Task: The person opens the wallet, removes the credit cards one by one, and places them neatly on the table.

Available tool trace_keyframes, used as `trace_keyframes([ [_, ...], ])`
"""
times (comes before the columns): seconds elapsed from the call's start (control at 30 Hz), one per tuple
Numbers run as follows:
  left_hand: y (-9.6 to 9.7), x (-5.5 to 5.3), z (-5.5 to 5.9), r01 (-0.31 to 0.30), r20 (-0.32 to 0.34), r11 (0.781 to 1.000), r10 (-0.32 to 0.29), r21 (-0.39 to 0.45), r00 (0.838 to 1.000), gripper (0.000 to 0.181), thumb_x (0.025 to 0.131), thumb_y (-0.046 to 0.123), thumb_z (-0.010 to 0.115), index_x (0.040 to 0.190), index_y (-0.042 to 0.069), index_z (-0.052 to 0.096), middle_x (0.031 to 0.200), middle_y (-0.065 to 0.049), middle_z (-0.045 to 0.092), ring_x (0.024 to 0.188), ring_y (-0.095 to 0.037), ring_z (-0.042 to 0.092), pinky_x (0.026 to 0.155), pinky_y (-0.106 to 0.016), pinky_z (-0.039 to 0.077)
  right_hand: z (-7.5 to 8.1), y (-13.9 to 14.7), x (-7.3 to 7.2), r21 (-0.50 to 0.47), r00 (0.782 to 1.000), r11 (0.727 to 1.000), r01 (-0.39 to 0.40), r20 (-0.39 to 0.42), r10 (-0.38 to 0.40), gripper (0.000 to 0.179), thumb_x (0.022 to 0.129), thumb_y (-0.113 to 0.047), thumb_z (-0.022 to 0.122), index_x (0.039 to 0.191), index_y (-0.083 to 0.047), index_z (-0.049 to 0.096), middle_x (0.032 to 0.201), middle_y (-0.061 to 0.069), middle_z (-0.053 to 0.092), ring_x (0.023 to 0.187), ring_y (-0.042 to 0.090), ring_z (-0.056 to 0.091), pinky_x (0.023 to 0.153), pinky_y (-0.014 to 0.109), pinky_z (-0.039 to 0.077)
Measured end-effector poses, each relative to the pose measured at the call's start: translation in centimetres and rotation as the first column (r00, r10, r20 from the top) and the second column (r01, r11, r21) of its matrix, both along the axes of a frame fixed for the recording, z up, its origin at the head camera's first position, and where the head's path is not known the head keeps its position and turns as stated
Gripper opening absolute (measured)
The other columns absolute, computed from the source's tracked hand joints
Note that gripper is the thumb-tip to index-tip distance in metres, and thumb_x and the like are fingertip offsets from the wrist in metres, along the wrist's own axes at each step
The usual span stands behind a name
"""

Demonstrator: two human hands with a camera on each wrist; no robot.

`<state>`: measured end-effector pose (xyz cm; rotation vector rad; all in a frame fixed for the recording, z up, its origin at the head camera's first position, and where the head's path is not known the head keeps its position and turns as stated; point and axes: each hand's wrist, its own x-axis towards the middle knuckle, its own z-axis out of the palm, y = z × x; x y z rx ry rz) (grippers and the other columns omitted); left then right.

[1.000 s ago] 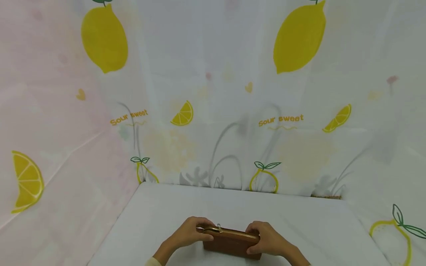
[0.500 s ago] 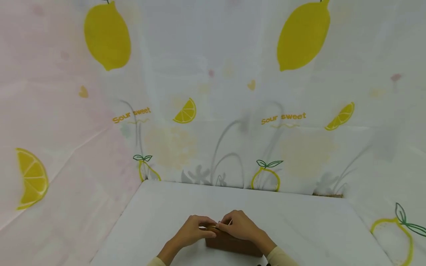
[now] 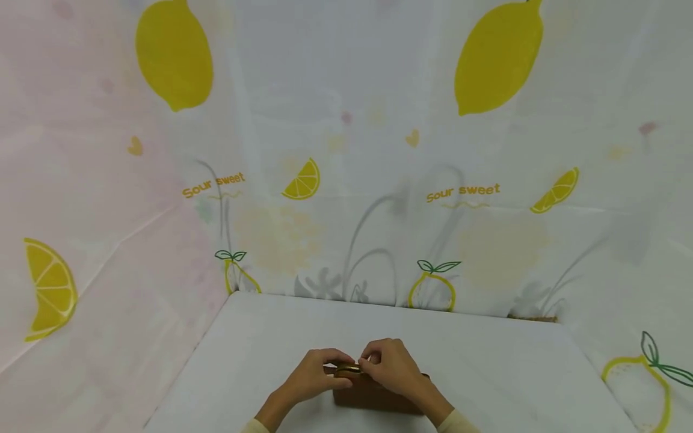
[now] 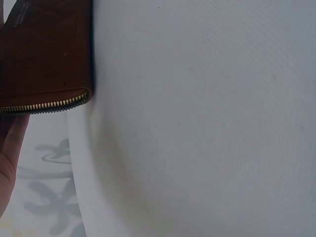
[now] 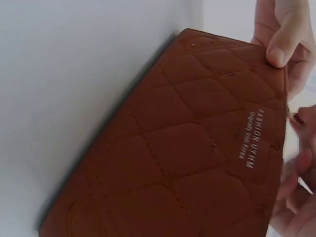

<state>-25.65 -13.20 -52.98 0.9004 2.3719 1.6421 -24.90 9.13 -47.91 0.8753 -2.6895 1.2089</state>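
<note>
A brown quilted zip-around wallet (image 3: 373, 398) stands on its long edge on the white table, its zipper side up. My left hand (image 3: 311, 374) grips its left end, thumb on the near face and fingers behind. At the top edge my right hand (image 3: 394, 368) pinches the zipper pull (image 5: 295, 118), which shows partly in the right wrist view. Gold zipper teeth (image 4: 49, 105) are parted at the left end, as the left wrist view shows. Small white lettering (image 5: 251, 138) marks the near face. The right hand hides part of the wallet's top in the head view.
A white table (image 3: 260, 325) lies under the wallet. Cloth walls with a lemon print (image 3: 173, 57) enclose it at the back, left and right. A small brown strip (image 3: 533, 318) shows at the table's back right edge.
My right hand has left the wallet's right end, moved left to the zipper pull and pinched it. In the last half second it has shifted slightly right. The left hand keeps its grip.
</note>
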Motion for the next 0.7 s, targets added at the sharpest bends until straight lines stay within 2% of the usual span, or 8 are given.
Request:
trace_keyframes([
  [0.1,0.0,0.0,0.0,-0.007,-0.009,1.0,0.007,0.011,1.0,0.031,0.08,0.022,0.082,0.108,0.012,0.073,0.104,0.004,0.069,0.094,-0.011,0.065,0.078,-0.022,0.055,0.2,0.0,0.3,-0.032,0.998,0.999,-0.021,0.061,0.023,0.008,0.086,-0.01,0.07,0.079,-0.012,0.073,0.06,-0.013,0.062,0.048,-0.001,0.054,0.046,0.02,0.047],
  [0.33,0.1,0.0,0.1,0.005,-0.019,1.0,-0.005,0.021,1.0,0.029,0.08,0.021,0.081,0.107,0.012,0.073,0.102,0.004,0.07,0.093,-0.011,0.065,0.078,-0.023,0.055,0.5,-0.1,0.6,-0.096,0.992,0.995,-0.014,0.127,0.026,0.008,0.085,-0.01,0.07,0.077,-0.012,0.072,0.066,-0.007,0.065,0.042,0.003,0.056,0.041,0.023,0.049],
  [0.53,0.2,0.1,0.3,0.013,-0.03,1.0,-0.012,0.007,0.999,0.03,0.08,0.024,0.082,0.106,0.011,0.073,0.102,0.004,0.07,0.092,-0.01,0.065,0.078,-0.023,0.055,0.5,0.5,0.6,-0.061,0.994,0.998,-0.006,0.11,0.013,0.009,0.082,-0.002,0.066,0.084,-0.009,0.072,0.068,-0.008,0.061,0.047,0.002,0.049,0.044,0.021,0.044],
  [0.7,0.1,-0.1,0.2,0.0,-0.032,1.0,0.0,-0.005,0.999,0.031,0.079,0.026,0.082,0.106,0.013,0.074,0.1,0.006,0.069,0.093,-0.01,0.065,0.078,-0.022,0.055,0.5,1.3,0.7,-0.037,0.995,0.999,0.007,0.095,-0.003,0.013,0.079,0.001,0.065,0.086,-0.008,0.07,0.063,-0.008,0.057,0.047,0.001,0.044,0.045,0.021,0.041],
])
